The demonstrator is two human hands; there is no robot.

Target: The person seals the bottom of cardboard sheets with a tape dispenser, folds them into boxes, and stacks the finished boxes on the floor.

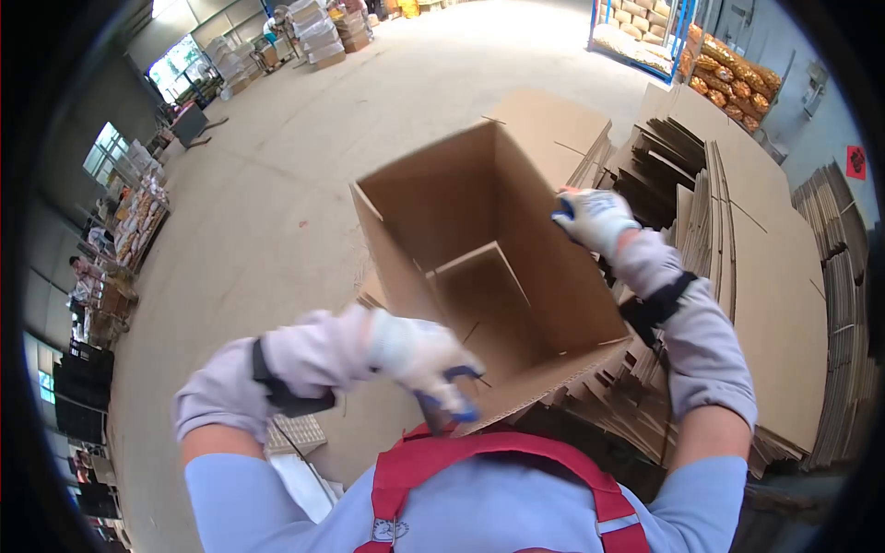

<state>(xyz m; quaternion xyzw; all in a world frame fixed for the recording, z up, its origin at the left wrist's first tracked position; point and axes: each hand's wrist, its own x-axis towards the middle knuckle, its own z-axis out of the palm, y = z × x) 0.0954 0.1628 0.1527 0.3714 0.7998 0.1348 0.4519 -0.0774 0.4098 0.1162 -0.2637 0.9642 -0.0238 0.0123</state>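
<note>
The open box (493, 286) is located between the hands, long axis running far left to near right. The right hand (597, 219) is clamped on its right wall; the left hand (426, 358), blurred, is nearest the near-left corner, grip indeterminate.

The person wears red straps (391, 493), pale-blue shirt (498, 498), lilac oversleeves (698, 341), black bands (666, 300), blue-and-white gloves (599, 217).
</note>
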